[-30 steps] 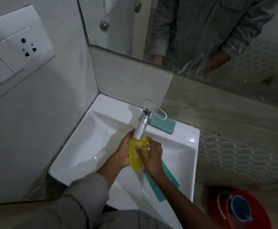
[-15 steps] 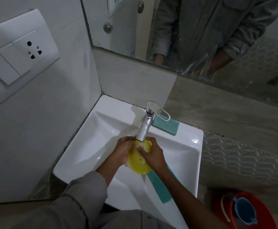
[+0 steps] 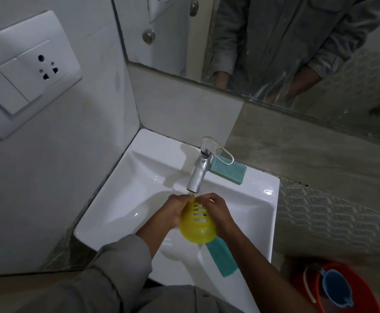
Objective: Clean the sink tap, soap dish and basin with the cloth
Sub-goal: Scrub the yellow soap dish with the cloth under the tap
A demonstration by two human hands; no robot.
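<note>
I am holding the yellow soap dish (image 3: 197, 222) under the spout of the tap (image 3: 199, 171), over the basin (image 3: 121, 199), rinsing it, I judge. To do this well, I am thinking I should be turning the dish so that water reaches every slot, and keeping it low in the bowl so that nothing splashes over the rim. My left hand (image 3: 173, 213) is gripping the dish's left side, fingers curled around its edge; my right hand (image 3: 218, 213) is cupping the right side, fingertips closed on the top rim just beneath the spout. Both wrists are angling inward, forearms converging over the front of the basin. The teal cloth (image 3: 221, 256) is lying draped over the basin's front-right edge, just below my right wrist, while a green soap bar (image 3: 229, 171) is sitting behind the tap.
</note>
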